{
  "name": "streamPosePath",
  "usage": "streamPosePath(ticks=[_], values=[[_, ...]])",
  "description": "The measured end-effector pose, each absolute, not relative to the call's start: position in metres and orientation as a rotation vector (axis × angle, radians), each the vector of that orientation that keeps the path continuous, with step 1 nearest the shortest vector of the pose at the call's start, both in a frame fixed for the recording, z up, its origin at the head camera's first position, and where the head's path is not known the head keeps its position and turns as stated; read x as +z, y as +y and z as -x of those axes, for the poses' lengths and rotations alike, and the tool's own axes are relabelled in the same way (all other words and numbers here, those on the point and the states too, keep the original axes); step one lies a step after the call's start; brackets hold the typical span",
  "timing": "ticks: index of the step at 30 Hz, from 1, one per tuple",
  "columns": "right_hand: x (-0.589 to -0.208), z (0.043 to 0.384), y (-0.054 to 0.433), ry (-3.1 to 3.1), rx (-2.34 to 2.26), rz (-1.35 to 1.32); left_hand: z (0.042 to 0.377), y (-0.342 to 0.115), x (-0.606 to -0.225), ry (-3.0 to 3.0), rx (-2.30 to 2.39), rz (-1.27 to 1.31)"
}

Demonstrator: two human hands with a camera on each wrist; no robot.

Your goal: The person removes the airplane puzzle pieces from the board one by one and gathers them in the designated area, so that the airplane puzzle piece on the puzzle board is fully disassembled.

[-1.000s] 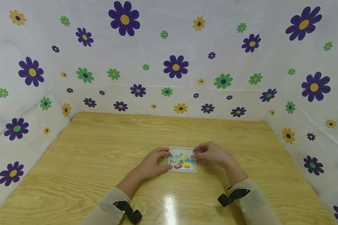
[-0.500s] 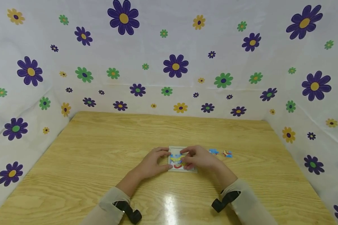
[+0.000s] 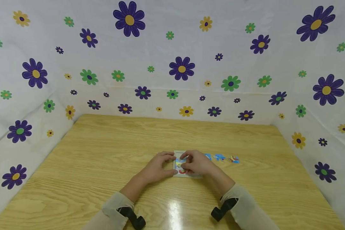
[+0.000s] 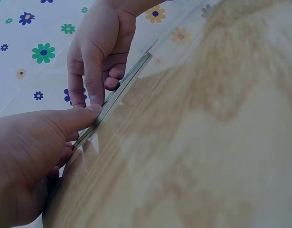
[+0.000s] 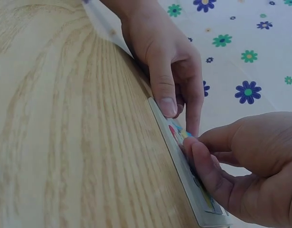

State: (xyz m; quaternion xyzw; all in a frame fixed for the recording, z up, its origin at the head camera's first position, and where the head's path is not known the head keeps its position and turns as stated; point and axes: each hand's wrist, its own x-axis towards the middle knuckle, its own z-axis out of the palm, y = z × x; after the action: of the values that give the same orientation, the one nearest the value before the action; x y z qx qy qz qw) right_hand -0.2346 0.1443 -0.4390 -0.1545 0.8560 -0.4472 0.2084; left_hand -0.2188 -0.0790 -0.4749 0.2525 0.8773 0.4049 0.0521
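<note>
A small picture puzzle in a pale tray lies flat on the wooden table. My left hand grips the tray's left side, thumb low and index finger high; in the left wrist view its thumb rests on the edge. Over the tray's middle, my right hand pinches a puzzle piece with curled thumb and fingers, the piece mostly covered by them. Blue, yellow and red picture parts show at the fingertips in the right wrist view. The hand hides the picture's right part.
Three loose puzzle pieces lie right of the tray: a blue one partly behind the right hand, another blue one, and a red-and-yellow one. A white flowered cloth stands around the table's back and sides.
My right hand has moved left from the tray's right edge to over its middle, uncovering the loose pieces. The left hand keeps its place at the tray's left side.
</note>
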Motion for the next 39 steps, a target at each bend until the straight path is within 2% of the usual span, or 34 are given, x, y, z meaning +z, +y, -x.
streamPosePath(ticks=[10, 15, 30, 39], values=[[-0.439, 0.229, 0.141, 2.241, -1.506, 0.321, 0.217, -0.08, -0.476, 2.674, 1.254, -0.766], [-0.44, 0.228, 0.155, 2.108, -1.584, 0.244, 0.217, -0.077, -0.479, 2.68, 1.233, -0.781], [-0.441, 0.222, 0.197, 2.094, -1.657, 0.249, 0.219, -0.08, -0.478, 2.701, 1.218, -0.795], [-0.44, 0.216, 0.215, 2.194, -1.698, 0.107, 0.219, -0.079, -0.479, 2.7, 1.227, -0.796]])
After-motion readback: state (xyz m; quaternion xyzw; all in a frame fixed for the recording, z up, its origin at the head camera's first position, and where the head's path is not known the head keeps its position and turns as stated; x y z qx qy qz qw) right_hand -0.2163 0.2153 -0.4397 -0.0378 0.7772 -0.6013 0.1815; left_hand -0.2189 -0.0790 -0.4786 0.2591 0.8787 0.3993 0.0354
